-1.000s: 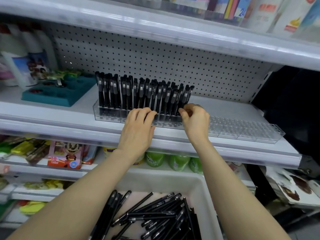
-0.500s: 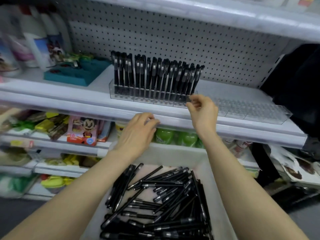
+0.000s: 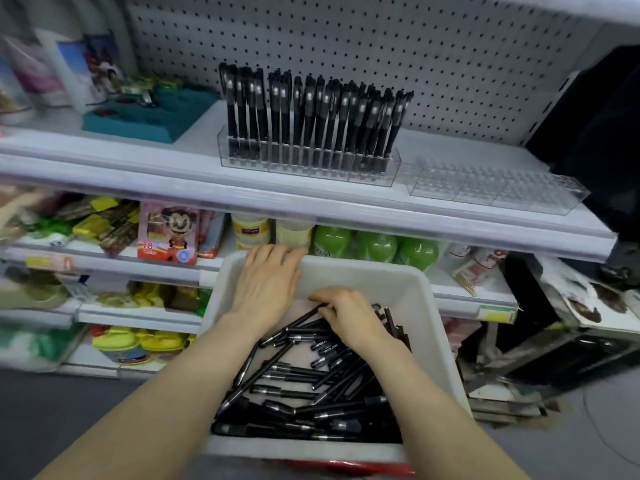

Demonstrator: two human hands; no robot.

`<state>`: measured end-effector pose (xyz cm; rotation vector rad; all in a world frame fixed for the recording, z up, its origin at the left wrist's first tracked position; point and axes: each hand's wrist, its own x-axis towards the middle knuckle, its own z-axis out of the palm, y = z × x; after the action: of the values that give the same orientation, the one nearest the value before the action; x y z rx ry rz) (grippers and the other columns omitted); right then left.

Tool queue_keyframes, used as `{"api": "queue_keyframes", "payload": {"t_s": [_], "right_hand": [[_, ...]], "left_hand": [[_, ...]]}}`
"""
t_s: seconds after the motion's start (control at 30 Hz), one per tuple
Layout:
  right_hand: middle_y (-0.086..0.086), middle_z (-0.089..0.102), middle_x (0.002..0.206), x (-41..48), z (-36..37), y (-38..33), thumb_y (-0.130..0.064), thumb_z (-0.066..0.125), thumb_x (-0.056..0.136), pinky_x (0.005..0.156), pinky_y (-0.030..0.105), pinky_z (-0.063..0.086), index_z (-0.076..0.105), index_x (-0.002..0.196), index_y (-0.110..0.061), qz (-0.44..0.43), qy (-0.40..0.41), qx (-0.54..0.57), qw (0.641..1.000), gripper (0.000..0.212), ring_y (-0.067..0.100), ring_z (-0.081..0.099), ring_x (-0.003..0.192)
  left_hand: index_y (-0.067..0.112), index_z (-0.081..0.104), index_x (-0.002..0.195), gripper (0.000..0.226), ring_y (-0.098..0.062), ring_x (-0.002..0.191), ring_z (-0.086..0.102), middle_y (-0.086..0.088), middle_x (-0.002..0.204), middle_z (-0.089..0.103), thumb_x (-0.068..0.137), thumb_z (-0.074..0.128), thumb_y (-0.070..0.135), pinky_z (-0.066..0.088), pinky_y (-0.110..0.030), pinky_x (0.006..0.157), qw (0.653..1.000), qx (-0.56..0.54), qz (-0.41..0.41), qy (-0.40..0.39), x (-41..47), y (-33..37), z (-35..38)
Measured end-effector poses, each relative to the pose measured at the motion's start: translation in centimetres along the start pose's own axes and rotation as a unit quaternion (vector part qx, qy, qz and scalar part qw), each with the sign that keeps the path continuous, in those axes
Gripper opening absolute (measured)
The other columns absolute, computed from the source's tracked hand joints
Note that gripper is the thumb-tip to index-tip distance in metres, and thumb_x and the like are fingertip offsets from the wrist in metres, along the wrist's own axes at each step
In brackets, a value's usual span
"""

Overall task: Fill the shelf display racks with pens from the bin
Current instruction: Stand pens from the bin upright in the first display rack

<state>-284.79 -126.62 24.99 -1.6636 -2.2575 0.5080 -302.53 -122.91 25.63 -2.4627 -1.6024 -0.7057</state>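
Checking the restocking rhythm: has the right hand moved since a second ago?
Yes. The right hand left the rack and came down into the bin, where its fingers curl over a pen.

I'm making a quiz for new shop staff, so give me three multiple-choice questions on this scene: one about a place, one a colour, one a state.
1. The empty rack stands: A) right of the full rack B) left of it C) behind it
2. The pens in the bin are: A) red B) black C) green
3. The right hand: A) hangs idle B) lies flat C) pinches a pen
1 A, it is to the full rack's right; 2 B, all look black; 3 C, its fingers curl round one pen.
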Motion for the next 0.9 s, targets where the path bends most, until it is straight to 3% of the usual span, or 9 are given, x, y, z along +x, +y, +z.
{"api": "queue_keyframes", "payload": {"t_s": [0.27, 0.37, 0.5, 0.63, 0.73, 0.83, 0.9], "right_hand": [[0.005, 0.069, 0.105, 0.8, 0.3, 0.4, -0.022, 0.073, 0.082, 0.093, 0.032, 0.044, 0.073, 0.105, -0.014, -0.032, -0.057, -0.026, 0.998, 0.024, 0.024, 0.059, 0.101], [0.004, 0.066, 0.096, 0.6, -0.4, 0.4, -0.019, 0.075, 0.08, 0.085, 0.032, 0.047, 0.074, 0.091, -0.015, -0.016, -0.091, -0.027, 0.995, 0.012, 0.022, 0.06, 0.092], [-0.002, 0.063, 0.087, 0.0, -2.8, 1.2, -0.016, 0.073, 0.082, 0.074, 0.026, 0.046, 0.072, 0.087, -0.017, 0.04, -0.08, -0.023, 0.996, 0.005, 0.016, 0.058, 0.08], [-0.006, 0.057, 0.076, -0.8, -6.2, 1.6, -0.011, 0.066, 0.088, 0.065, 0.026, 0.049, 0.063, 0.094, -0.026, 0.072, -0.06, 0.079, 0.992, 0.017, 0.006, 0.049, 0.057], [-0.003, 0.057, 0.081, -1.3, -9.1, 1.3, -0.011, 0.059, 0.094, 0.058, 0.02, 0.048, 0.061, 0.106, -0.021, 0.067, -0.055, 0.15, 0.985, 0.016, 0.01, 0.051, 0.054], [-0.002, 0.056, 0.081, -1.0, -11.9, 1.1, -0.015, 0.059, 0.095, 0.064, 0.029, 0.053, 0.059, 0.097, -0.013, 0.055, -0.007, 0.226, 0.972, 0.002, 0.012, 0.055, 0.057], [0.0, 0.055, 0.074, -0.4, -13.5, 0.9, -0.022, 0.059, 0.096, 0.069, 0.035, 0.052, 0.058, 0.086, -0.013, 0.057, 0.047, 0.26, 0.963, 0.014, 0.015, 0.059, 0.055]], "left_hand": [[0.018, 0.059, 0.128, 0.042, -0.029, 0.099, 0.052, -0.006, 0.108, 0.062, 0.093, 0.039, 0.03, 0.034, -0.039, 0.092, 1.0, -0.007, -0.012, -0.011, 0.0, 0.0, 0.0], [0.02, 0.059, 0.128, 0.041, -0.028, 0.098, 0.052, -0.004, 0.107, 0.061, 0.093, 0.039, 0.029, 0.034, -0.038, 0.09, 1.0, -0.017, -0.012, -0.006, 0.0, -0.1, -0.1], [0.021, 0.062, 0.126, 0.04, -0.027, 0.097, 0.055, -0.002, 0.105, 0.064, 0.098, 0.035, 0.03, 0.036, -0.037, 0.09, 0.999, -0.043, -0.02, -0.001, 0.0, -0.1, -0.4], [0.02, 0.064, 0.123, 0.043, -0.028, 0.099, 0.06, -0.003, 0.108, 0.068, 0.099, 0.031, 0.034, 0.042, -0.037, 0.09, 0.997, -0.067, -0.029, -0.02, 0.4, 0.2, -1.2], [0.021, 0.063, 0.124, 0.032, -0.027, 0.102, 0.061, -0.001, 0.114, 0.066, 0.102, 0.042, 0.029, 0.047, -0.036, 0.085, 0.996, -0.075, -0.033, -0.027, 1.1, 0.3, -2.2], [0.018, 0.063, 0.124, 0.03, -0.024, 0.102, 0.061, -0.001, 0.115, 0.063, 0.099, 0.048, 0.026, 0.05, -0.035, 0.081, 0.995, -0.096, -0.013, 0.003, 2.6, 0.8, -3.6], [0.016, 0.061, 0.126, 0.032, -0.023, 0.107, 0.059, -0.002, 0.119, 0.062, 0.098, 0.05, 0.024, 0.051, -0.036, 0.087, 0.995, -0.094, 0.01, 0.031, 4.4, 1.5, -4.7]]}}
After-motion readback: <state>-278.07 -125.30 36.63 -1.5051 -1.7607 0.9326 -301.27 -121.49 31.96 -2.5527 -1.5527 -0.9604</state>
